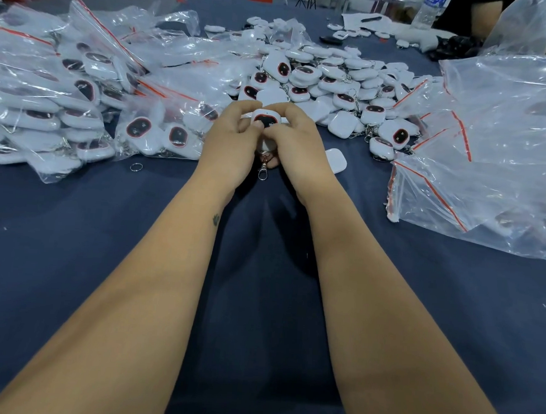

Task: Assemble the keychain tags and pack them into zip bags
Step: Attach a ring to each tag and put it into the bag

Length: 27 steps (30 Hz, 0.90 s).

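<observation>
Grip: my left hand (234, 137) and right hand (296, 141) both pinch one tag (265, 120) | clasp (262, 173) dangles below | risk: halves misalign, tag slips onto tabletop (71, 242).

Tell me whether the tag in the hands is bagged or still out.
Out. The tag is bare between the left hand and right hand, its clasp hanging free, with no plastic around it.

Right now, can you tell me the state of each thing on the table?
Tag: held up by both hands, clasp hanging below.
Left hand: grips the tag.
Right hand: grips the tag.
Loose tags: piled, unbagged.
Filled bags: stacked left.
Empty bags: heaped right.
Ring: lying loose.
</observation>
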Tool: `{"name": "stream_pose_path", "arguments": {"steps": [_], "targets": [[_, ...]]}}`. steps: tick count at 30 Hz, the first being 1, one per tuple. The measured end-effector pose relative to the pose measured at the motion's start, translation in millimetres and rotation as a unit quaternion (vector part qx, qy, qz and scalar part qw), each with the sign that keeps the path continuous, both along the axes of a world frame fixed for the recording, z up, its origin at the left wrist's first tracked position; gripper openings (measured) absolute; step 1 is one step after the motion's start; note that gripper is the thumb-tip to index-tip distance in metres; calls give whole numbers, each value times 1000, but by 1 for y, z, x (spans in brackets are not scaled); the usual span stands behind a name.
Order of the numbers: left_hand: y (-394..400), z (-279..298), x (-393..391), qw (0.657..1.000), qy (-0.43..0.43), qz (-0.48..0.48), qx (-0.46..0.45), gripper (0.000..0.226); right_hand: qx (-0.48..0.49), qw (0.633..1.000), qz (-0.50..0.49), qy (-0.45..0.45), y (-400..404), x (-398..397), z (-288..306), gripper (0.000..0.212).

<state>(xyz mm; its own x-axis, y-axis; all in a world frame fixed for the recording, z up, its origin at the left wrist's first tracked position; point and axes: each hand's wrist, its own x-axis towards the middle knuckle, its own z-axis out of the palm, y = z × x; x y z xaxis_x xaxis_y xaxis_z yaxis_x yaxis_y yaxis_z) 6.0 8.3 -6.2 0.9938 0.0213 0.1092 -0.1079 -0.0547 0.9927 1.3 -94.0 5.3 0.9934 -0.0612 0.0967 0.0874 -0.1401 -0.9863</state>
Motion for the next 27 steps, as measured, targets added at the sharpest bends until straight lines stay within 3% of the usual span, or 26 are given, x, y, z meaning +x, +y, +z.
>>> {"name": "stream_pose_path", "arguments": {"steps": [27], "targets": [[-2,0,-1,999,-20,3,34,34,-14,999,0,-35,0,-1,-1,36]]}}
